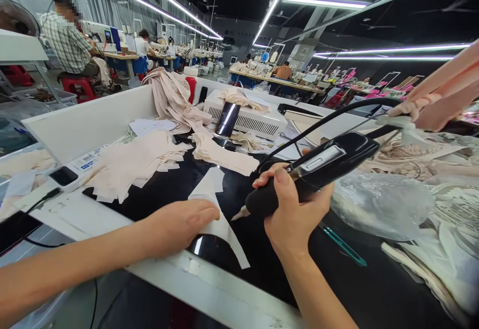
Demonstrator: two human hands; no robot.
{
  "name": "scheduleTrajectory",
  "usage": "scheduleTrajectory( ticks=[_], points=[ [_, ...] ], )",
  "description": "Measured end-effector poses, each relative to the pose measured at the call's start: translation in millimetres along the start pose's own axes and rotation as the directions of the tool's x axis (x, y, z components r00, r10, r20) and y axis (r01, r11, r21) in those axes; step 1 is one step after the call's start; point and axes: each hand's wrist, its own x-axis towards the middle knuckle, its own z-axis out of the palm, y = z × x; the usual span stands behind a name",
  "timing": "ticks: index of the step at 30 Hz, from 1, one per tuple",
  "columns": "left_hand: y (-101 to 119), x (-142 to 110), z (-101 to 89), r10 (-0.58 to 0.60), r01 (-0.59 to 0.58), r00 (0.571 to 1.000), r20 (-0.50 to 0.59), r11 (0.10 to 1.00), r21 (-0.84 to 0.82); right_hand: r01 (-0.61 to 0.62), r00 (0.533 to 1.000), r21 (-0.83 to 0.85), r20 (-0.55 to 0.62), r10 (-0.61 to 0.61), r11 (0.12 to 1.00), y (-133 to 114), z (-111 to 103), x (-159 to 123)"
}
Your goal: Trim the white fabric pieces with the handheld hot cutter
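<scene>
My right hand (295,209) is wrapped round a black corded handheld tool (318,162) with a pointed metal tip. The tip points down and left, just beside a curved white fabric piece (224,229). My left hand (183,224) is closed at that piece's left edge, thumb on top and the other fingers mostly hidden. Beneath lies a glossy black work surface (258,259). A stack of pale pink fabric pieces (138,159) spreads out beyond my left hand, and another pale pink stack (224,154) lies farther back.
A white vented box (243,114) stands at the back. White boards (93,124) edge the table. Right of my hand are teal tweezers (344,246), a clear plastic bag (381,204) and lace fabric (452,199). The tool's cable (322,122) arches overhead. A seated person (67,44) works far left.
</scene>
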Motion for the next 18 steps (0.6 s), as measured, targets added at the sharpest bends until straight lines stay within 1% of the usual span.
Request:
scheduleTrajectory(
  ticks=[3,5,6,9,11,14,16,18],
  points=[
    [-18,-4,-15.9,0.069,-0.075,0.994,0.086,0.995,0.066,0.010,0.999,-0.025,0.030,-0.010,1.000,-4,-8,5],
    [-23,-6,-22.0,0.061,-0.074,0.991,0.122,0.992,0.101,0.013,0.998,-0.072,0.063,-0.009,0.997,-7,-13,8],
    [-23,-5,-23.3,0.039,-0.055,0.990,0.133,0.991,0.122,0.017,0.997,-0.108,0.078,-0.009,0.994,-10,-16,8],
    [-8,0,-21.6,-0.068,0.041,0.984,0.163,0.986,0.163,0.018,0.995,-0.234,0.100,0.005,0.972,-18,-23,8],
    [8,6,-18.1,-0.159,0.134,0.967,0.200,0.982,0.136,0.006,0.996,-0.272,0.089,0.019,0.962,-24,-27,6],
    [30,16,-14.5,-0.247,0.240,0.931,0.270,0.969,0.062,-0.020,0.999,-0.189,0.027,0.026,0.982,-32,-33,1],
    [41,21,-14.6,-0.265,0.265,0.914,0.306,0.963,0.040,-0.038,0.999,-0.113,-0.010,0.037,0.993,-37,-37,-3],
    [47,23,-15.8,-0.269,0.269,0.907,0.323,0.962,0.046,-0.052,0.999,-0.065,-0.010,0.051,0.997,-41,-39,-8]
  ],
)
